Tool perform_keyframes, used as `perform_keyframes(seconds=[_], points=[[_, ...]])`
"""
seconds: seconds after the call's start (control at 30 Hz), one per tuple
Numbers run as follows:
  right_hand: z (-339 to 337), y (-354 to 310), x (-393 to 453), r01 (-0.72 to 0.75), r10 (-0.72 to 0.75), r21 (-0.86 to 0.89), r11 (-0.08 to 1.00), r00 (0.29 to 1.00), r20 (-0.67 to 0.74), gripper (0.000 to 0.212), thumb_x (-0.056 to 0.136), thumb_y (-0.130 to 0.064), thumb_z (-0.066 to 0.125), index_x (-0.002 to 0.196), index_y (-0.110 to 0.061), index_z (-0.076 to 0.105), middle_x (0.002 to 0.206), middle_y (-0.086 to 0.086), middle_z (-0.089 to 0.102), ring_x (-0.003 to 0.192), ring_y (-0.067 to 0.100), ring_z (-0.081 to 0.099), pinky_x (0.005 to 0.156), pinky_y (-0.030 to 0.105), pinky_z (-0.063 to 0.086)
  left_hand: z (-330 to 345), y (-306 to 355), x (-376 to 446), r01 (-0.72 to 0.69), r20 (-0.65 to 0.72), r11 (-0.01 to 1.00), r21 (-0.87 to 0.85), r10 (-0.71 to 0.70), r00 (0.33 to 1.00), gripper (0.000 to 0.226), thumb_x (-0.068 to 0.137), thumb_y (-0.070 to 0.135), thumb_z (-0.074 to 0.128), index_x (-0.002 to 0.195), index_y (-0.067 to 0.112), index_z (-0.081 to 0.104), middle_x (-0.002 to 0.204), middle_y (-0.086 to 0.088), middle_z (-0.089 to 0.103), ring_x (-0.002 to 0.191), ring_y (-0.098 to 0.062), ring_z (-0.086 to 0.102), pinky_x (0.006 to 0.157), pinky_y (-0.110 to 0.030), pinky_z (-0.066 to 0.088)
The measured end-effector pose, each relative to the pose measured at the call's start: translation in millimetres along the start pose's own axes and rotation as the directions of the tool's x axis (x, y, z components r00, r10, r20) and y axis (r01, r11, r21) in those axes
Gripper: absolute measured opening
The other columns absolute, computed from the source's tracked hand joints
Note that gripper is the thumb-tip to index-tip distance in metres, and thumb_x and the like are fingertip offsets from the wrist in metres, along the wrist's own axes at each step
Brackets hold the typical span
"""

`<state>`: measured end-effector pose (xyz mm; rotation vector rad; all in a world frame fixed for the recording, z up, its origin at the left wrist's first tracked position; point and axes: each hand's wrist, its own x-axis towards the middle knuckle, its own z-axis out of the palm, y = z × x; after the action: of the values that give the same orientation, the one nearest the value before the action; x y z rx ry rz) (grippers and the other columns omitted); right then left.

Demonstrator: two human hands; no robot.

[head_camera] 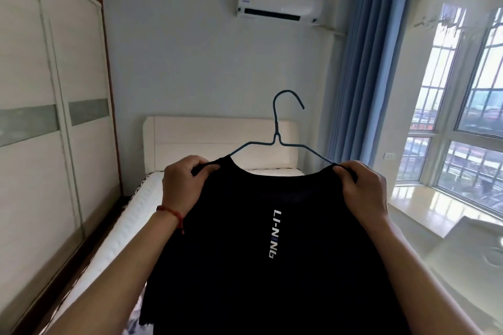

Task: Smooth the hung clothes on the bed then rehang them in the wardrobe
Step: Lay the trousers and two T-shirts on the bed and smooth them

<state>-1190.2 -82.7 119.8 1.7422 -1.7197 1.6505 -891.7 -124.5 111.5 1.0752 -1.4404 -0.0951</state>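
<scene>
Black T-shirt (272, 239) on its hanger (277, 139), shoulders pinched in your left hand (182, 185) and right hand (362, 190); likely next, carry it to the wardrobe (54, 117) beside your left hand.

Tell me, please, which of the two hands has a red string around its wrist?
The left hand: a red string circles its wrist. The right hand has a bare wrist. Both pinch the shirt on the hanger.

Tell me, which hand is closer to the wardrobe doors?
Left. The left hand pinches the black shirt at the shoulder on the side toward the wardrobe doors; the right hand pinches the opposite shoulder, on the window side.
</scene>
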Motion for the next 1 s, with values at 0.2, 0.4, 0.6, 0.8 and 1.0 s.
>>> perform_keyframes(seconds=[0.2,0.4,0.6,0.8,1.0], points=[[18,40,0,-0.037,0.037,-0.008,0.999,0.998,0.053,0.014,0.086,-0.024,0.061,0.085,-0.015,0.071,0.085,0.002,0.071,0.079,0.02,0.061,0.077,0.033,0.048,24,-26,-6,0.083,0.126,0.996,0.031,-0.087,0.988,0.009,0.075,0.021,0.072,0.077,0.013,0.072,0.065,0.022,0.061,0.064,0.008,0.058,0.068,-0.006,0.041],[70,88,5,-0.091,0.098,-0.045,0.995,0.975,0.199,0.014,0.085,-0.025,0.061,0.087,-0.016,0.071,0.087,0.001,0.071,0.083,0.019,0.062,0.081,0.035,0.05,72,-83,-8,0.164,0.199,0.983,0.077,-0.177,0.964,0.012,0.076,0.027,0.071,0.069,0.018,0.068,0.064,0.008,0.064,0.063,-0.01,0.058,0.061,-0.017,0.042],[156,143,25,-0.149,0.172,-0.096,0.984,0.937,0.305,0.015,0.086,-0.022,0.061,0.088,-0.012,0.071,0.091,0.003,0.071,0.087,0.02,0.061,0.078,0.025,0.04,139,-162,11,0.264,0.216,0.957,0.121,-0.285,0.934,0.015,0.077,0.028,0.07,0.074,0.014,0.071,0.07,-0.001,0.067,0.07,-0.016,0.062,0.063,-0.014,0.042],[232,188,44,-0.23,0.255,-0.112,0.967,0.89,0.377,0.015,0.086,-0.021,0.061,0.088,-0.01,0.07,0.092,0.006,0.071,0.088,0.019,0.061,0.077,0.022,0.036,193,-230,37,0.323,0.245,0.93,0.177,-0.36,0.9,0.016,0.077,0.024,0.07,0.074,0.008,0.07,0.066,-0.001,0.063,0.071,-0.018,0.06,0.062,-0.011,0.039],[296,237,39,-0.324,0.366,-0.172,0.93,0.813,0.452,0.016,0.086,-0.022,0.061,0.091,-0.009,0.07,0.096,0.007,0.071,0.094,0.023,0.061,0.077,0.022,0.035,240,-293,36,0.368,0.297,0.896,0.25,-0.432,0.852,0.016,0.076,0.02,0.071,0.076,0.004,0.071,0.076,-0.01,0.07,0.072,-0.02,0.061,0.063,-0.013,0.04]])
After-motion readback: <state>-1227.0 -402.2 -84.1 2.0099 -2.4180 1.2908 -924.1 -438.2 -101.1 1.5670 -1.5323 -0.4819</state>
